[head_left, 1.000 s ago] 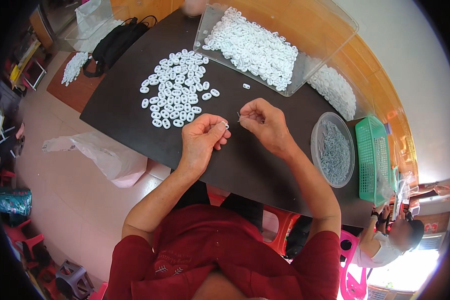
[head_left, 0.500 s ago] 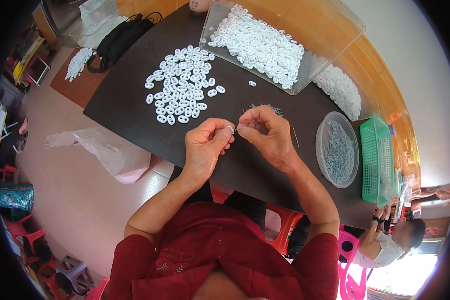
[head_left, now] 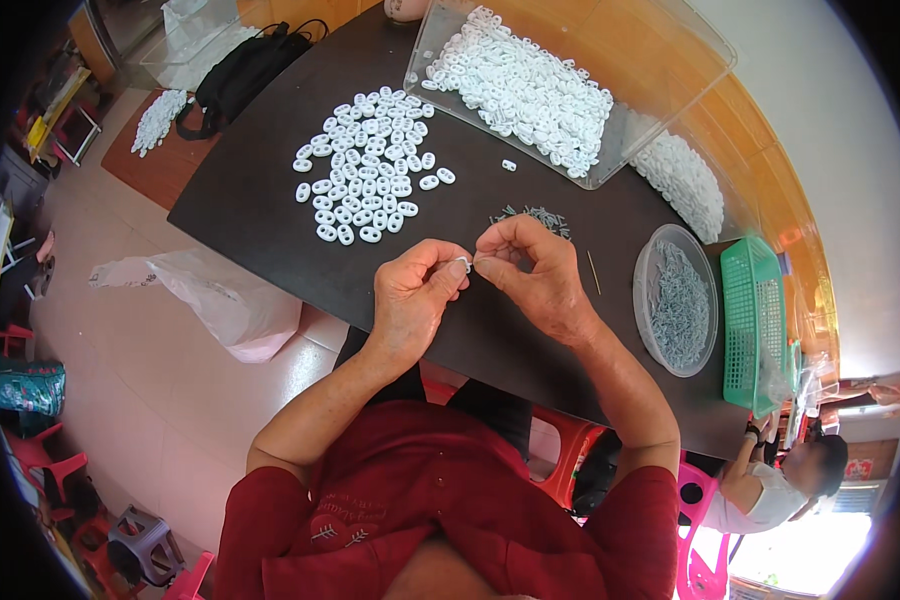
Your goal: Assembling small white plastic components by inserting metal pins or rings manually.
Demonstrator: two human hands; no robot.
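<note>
Above the dark table, my left hand (head_left: pixel 410 298) pinches a small white oval piece with holes (head_left: pixel 466 264) between thumb and fingers. Close against it, my right hand (head_left: pixel 544 288) is closed in a thumb-and-finger pinch at the piece's right side; whatever lies between those fingertips is too small to make out. Just beyond the right hand is a loose scatter of small grey screw-like pins (head_left: pixel 548 219). Many white two-holed oval pieces (head_left: pixel 370 180) lie spread on the table ahead and to the left. One single white piece (head_left: pixel 509 165) sits apart from them.
A clear plastic bin (head_left: pixel 598 183) heaped with white pieces stands at the back. To the right are a round tub (head_left: pixel 640 310) of grey pins, a green basket (head_left: pixel 740 350) and a thin stick (head_left: pixel 594 272). A white plastic bag (head_left: pixel 240 300) is beyond the left table edge. Another person (head_left: pixel 770 490) sits right.
Both hands keep the same pinch, fingertips together at the white piece, with only a tiny shift. The whole view has moved very slightly.
</note>
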